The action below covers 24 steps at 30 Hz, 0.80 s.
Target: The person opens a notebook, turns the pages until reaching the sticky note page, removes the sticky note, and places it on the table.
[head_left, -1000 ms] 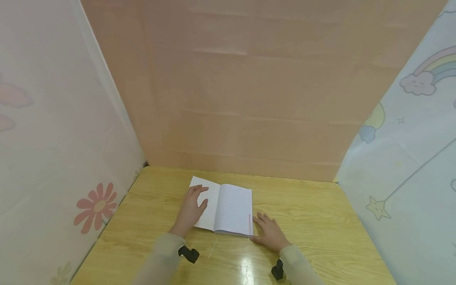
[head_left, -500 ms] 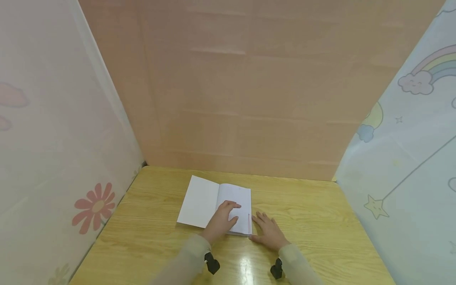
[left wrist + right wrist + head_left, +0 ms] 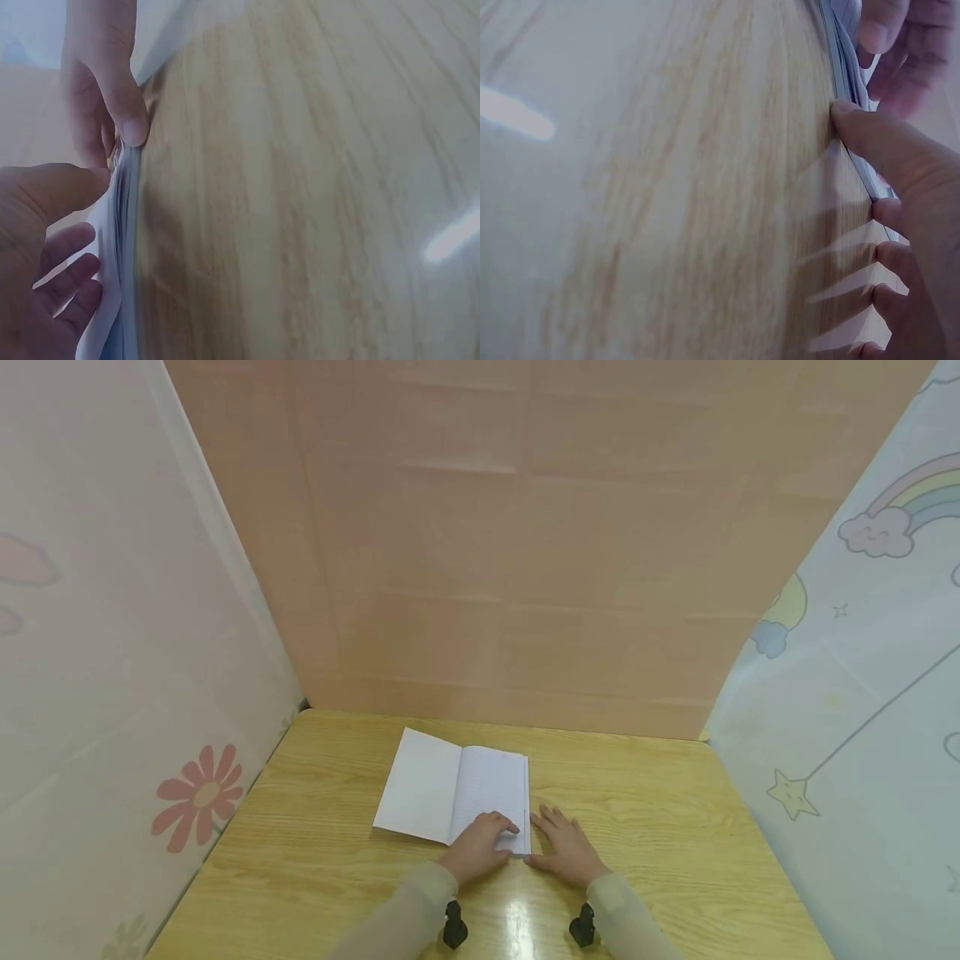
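An open notebook point(image 3: 420, 785) lies on the wooden table, a blank white page on its left and a faintly lined page point(image 3: 487, 777) on its right. My left hand point(image 3: 480, 850) is over the lower part of the lined page, thumb and fingers apart. In the left wrist view, its thumb point(image 3: 82, 187) comes up to the loose page edges point(image 3: 112, 262) near the corner. My right hand point(image 3: 567, 852) rests with spread fingers along the notebook's right side. Its thumb point(image 3: 862, 124) touches the lower right corner of the notebook. My left hand covers part of the bottom edge.
The wooden table point(image 3: 660, 827) extends around the notebook. A plain tan backdrop point(image 3: 510, 568) stands behind it, with patterned panels on the left point(image 3: 112, 677) and right point(image 3: 862, 677). Black wrist cameras point(image 3: 454, 927) hang below both sleeves.
My left hand has moved from the left page across to the right page, then down to its lower right part. My right hand and the notebook have stayed in place.
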### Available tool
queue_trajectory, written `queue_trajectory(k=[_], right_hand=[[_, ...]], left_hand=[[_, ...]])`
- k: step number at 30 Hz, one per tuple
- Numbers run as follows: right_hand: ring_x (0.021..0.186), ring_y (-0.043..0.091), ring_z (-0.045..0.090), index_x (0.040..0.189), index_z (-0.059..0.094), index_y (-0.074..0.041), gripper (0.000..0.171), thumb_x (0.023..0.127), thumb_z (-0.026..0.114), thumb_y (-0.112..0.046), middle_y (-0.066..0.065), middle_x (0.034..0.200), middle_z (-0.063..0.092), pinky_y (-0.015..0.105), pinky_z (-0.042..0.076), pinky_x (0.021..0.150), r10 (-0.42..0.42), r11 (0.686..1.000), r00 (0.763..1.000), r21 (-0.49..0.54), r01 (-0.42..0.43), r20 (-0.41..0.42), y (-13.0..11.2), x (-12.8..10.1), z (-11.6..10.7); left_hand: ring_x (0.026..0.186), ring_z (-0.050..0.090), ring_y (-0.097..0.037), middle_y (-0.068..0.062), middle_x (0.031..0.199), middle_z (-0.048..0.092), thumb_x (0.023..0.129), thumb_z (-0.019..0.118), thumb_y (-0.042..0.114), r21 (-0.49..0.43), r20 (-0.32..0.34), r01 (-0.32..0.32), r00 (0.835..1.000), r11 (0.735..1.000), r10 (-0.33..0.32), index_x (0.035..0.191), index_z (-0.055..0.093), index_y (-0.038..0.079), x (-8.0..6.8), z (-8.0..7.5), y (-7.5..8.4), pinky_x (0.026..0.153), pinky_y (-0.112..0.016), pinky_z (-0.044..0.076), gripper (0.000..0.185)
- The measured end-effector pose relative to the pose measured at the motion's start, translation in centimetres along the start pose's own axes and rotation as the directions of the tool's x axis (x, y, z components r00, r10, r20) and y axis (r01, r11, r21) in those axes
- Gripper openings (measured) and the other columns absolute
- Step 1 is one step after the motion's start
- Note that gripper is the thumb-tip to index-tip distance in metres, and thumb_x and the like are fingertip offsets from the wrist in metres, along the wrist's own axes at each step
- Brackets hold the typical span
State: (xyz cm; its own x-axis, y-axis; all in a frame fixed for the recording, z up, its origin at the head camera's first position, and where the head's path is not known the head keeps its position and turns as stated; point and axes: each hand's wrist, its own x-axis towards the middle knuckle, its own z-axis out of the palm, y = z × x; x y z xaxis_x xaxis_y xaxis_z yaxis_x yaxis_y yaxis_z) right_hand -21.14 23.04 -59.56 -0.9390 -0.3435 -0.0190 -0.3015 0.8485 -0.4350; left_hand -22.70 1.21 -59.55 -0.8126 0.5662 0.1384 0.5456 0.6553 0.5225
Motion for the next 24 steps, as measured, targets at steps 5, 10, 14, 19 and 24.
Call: queue_trajectory(k=[5,10,14,19,24], right_hand=[[0.141,0.045,0.028,0.143,0.046,-0.009,0.079,0.081,0.070,-0.052,0.021,0.152,0.034,0.070,0.019,0.107,0.001,1.000,1.000,0.002,-0.001,-0.003,-0.18,0.00,-0.12],[0.140,0.046,0.028,0.143,0.046,-0.008,0.079,0.081,0.071,-0.051,0.022,0.152,0.034,0.070,0.019,0.107,-0.002,1.000,1.000,0.010,0.002,-0.006,-0.28,-0.01,-0.12],[0.140,0.045,0.028,0.143,0.047,-0.008,0.080,0.081,0.070,-0.052,0.022,0.152,0.035,0.070,0.019,0.108,0.000,1.000,1.000,0.004,0.000,-0.006,-0.28,0.00,-0.10],[0.141,0.044,0.029,0.142,0.047,-0.009,0.080,0.081,0.070,-0.054,0.021,0.152,0.035,0.069,0.020,0.108,0.009,1.000,1.000,-0.013,-0.009,-0.005,-0.16,0.05,-0.01],[0.141,0.044,0.028,0.143,0.047,-0.010,0.080,0.081,0.070,-0.053,0.021,0.152,0.035,0.069,0.020,0.108,0.010,1.000,1.000,-0.012,-0.010,-0.005,-0.16,0.07,0.02]], left_hand=[[0.108,0.057,-0.015,0.005,0.111,0.065,0.079,0.079,0.021,0.052,0.014,-0.001,1.000,0.999,0.000,0.111,0.069,0.018,0.12,0.02,-0.01,0.097,-0.030,0.047,0.033],[0.106,0.059,-0.014,0.005,0.107,0.068,0.081,0.074,0.012,-0.042,0.022,0.049,0.999,0.998,-0.048,0.109,0.070,0.015,0.18,-0.45,0.01,0.096,-0.029,0.047,0.028],[0.099,0.063,-0.010,0.005,0.103,0.070,0.087,0.069,0.008,-0.144,0.006,0.086,0.996,0.986,-0.086,0.106,0.071,0.014,0.21,-0.76,-0.04,0.089,-0.028,0.051,0.020],[0.079,0.059,-0.002,0.005,0.086,0.068,0.089,0.065,0.003,-0.259,-0.035,0.121,0.990,0.958,-0.135,0.103,0.070,0.012,0.25,-0.69,-0.15,0.072,-0.022,0.051,0.017],[0.068,0.051,-0.002,0.007,0.075,0.061,0.086,0.067,0.001,-0.333,-0.085,0.124,0.983,0.935,-0.161,0.096,0.069,0.011,0.08,-0.50,-0.18,0.064,-0.020,0.045,0.014]])
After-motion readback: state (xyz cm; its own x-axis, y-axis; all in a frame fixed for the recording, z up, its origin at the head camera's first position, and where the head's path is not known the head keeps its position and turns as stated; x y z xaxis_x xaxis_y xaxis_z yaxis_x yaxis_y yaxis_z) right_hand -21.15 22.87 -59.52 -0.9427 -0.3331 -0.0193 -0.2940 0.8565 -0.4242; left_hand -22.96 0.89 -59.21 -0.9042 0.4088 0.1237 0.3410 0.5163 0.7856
